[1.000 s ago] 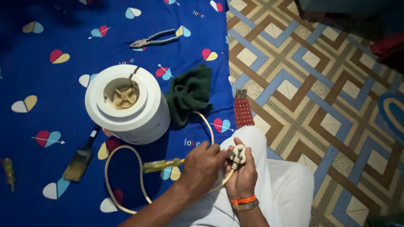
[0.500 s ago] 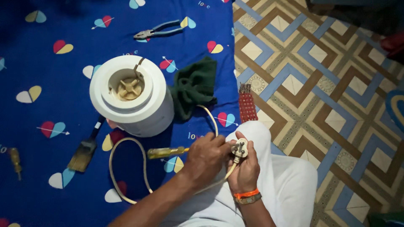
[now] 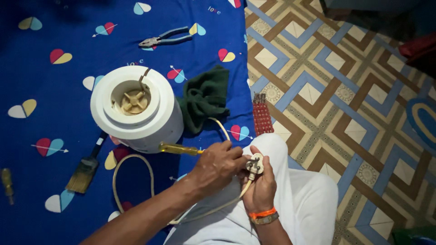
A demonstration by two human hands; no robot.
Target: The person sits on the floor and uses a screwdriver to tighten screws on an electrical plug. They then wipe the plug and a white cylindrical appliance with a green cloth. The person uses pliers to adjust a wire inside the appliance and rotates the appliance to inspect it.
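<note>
Two hands meet over the lap: right hand (image 3: 262, 188) closed around a small, rigid cream plug (image 3: 255, 164); left hand (image 3: 217, 165) grips a yellow-handled screwdriver (image 3: 178, 149) beside it. Light, best held by its body.

Beside the glossy white plastic appliance (image 3: 138, 109): a matt dark-green cloth (image 3: 204, 97), a screwdriver (image 3: 179, 149) with translucent yellow plastic handle, a smooth cream plastic plug (image 3: 255, 164), metal pliers (image 3: 165, 37).
</note>
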